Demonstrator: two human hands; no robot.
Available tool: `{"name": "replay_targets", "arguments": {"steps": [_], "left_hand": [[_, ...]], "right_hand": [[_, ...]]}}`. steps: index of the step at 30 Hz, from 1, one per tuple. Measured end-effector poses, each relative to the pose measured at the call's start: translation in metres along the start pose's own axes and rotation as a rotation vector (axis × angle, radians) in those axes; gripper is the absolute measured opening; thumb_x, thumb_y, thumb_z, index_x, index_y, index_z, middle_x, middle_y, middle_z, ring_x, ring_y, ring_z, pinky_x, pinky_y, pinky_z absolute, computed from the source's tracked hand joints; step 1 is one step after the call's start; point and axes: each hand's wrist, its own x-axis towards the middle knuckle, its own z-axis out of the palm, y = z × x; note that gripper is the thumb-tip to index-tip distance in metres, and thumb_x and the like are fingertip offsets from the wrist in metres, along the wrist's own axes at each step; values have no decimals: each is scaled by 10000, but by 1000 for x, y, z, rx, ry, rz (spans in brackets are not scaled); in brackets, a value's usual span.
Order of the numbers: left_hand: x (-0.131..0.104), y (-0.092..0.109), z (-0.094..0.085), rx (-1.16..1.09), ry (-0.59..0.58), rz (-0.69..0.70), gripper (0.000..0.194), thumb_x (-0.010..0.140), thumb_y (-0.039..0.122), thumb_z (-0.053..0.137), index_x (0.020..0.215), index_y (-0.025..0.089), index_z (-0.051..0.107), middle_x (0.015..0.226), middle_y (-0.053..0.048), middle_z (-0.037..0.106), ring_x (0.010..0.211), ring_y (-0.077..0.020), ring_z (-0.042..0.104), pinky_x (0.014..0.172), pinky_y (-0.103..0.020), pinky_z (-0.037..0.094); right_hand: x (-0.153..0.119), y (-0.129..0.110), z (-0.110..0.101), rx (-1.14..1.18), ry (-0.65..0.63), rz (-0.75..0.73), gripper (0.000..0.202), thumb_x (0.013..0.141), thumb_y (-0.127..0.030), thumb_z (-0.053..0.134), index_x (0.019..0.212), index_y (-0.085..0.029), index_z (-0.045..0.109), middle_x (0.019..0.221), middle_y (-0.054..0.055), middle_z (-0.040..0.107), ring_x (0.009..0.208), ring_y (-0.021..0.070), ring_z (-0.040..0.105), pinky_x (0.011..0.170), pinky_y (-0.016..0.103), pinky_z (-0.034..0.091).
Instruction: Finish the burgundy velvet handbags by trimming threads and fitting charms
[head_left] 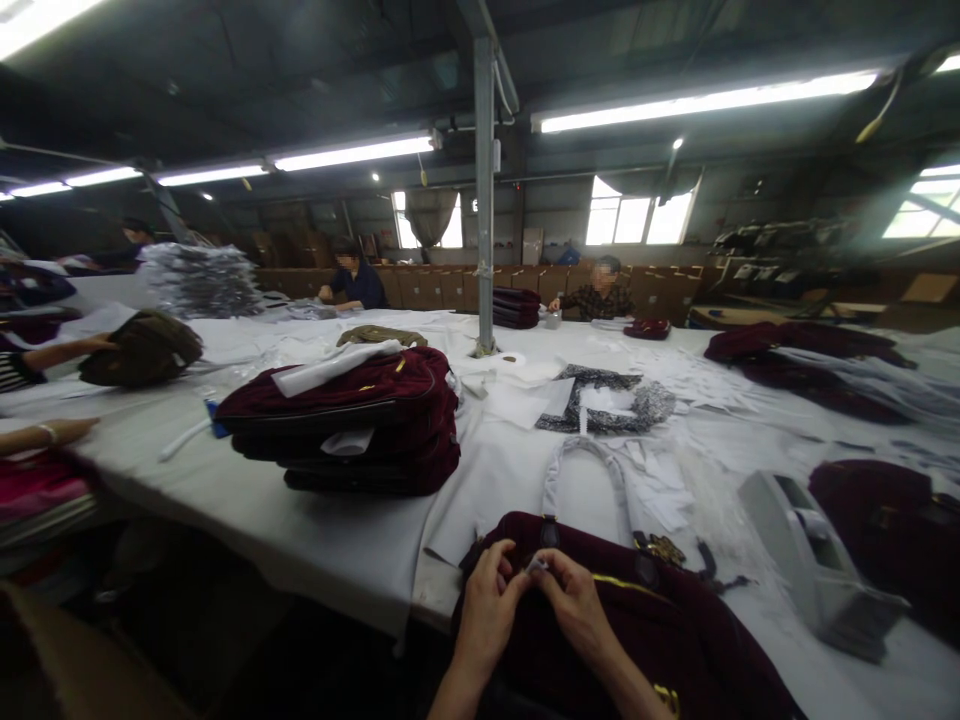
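Right below me a dark maroon bag lies on the table, with a gold-coloured zip and a handle wrapped in whitish material arching up from its top. Over its near-left upper edge my two hands come together. My left hand is closed, thumb and fingers pinched at a small whitish piece, perhaps paper or film. Thumb and forefinger of my right hand pinch the same piece from the other side. A gold charm hangs near the handle's right end.
Left of the bag stands a stack of maroon bags. A grey tape dispenser sits at right, beside another maroon bag. White paper and a patterned sheet lie beyond. A metal post rises from the table. Other people work at the left and far side.
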Motion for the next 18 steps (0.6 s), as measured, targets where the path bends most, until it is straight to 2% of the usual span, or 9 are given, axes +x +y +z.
{"name": "replay_targets", "arguments": {"steps": [3,6,9,12,14,16,18], "left_hand": [[2,-2,-1,-70,-53,53,163,759,335,582,808,192,645,757,-5,612,682,-145,551,653,-255,434],[-2,-7,4,-28,40,66,191,788,341,563,696,196,645,704,-14,639,694,-162,579,652,-258,442],[-10,-13,14,201,147,214,204,846,295,490,764,209,656,748,-41,657,723,-181,582,679,-295,452],[-18,-22,24,495,186,461,240,861,155,420,924,198,648,822,-71,663,756,-203,583,716,-351,464],[-23,-30,31,658,201,585,344,827,52,378,1055,168,609,934,-97,657,805,-224,585,765,-405,470],[-26,-39,36,759,232,655,446,775,-13,349,1136,133,567,1043,-123,633,883,-254,576,832,-468,456],[-28,-45,36,764,229,686,489,749,-26,339,1158,130,557,1106,-134,612,945,-275,563,873,-505,438]], "right_hand": [[0,1,1,3,3,8,269,809,-414,529,809,-166,632,740,27,628,713,178,563,666,250,437],[1,4,4,31,39,47,304,791,-448,544,791,-160,639,725,30,630,701,181,568,652,254,445],[4,9,7,83,68,102,332,763,-476,567,753,-151,632,695,35,632,660,175,570,624,256,450],[7,16,11,149,89,203,361,717,-506,599,721,-145,610,610,23,609,550,153,545,520,244,429],[10,20,13,196,110,269,375,697,-512,613,721,-138,597,567,14,590,494,141,525,467,236,405],[11,23,15,206,135,291,374,694,-501,618,724,-128,599,555,14,586,476,138,518,445,232,389],[12,24,16,181,163,263,352,704,-472,620,718,-120,612,579,25,600,504,140,527,471,233,397]]}}
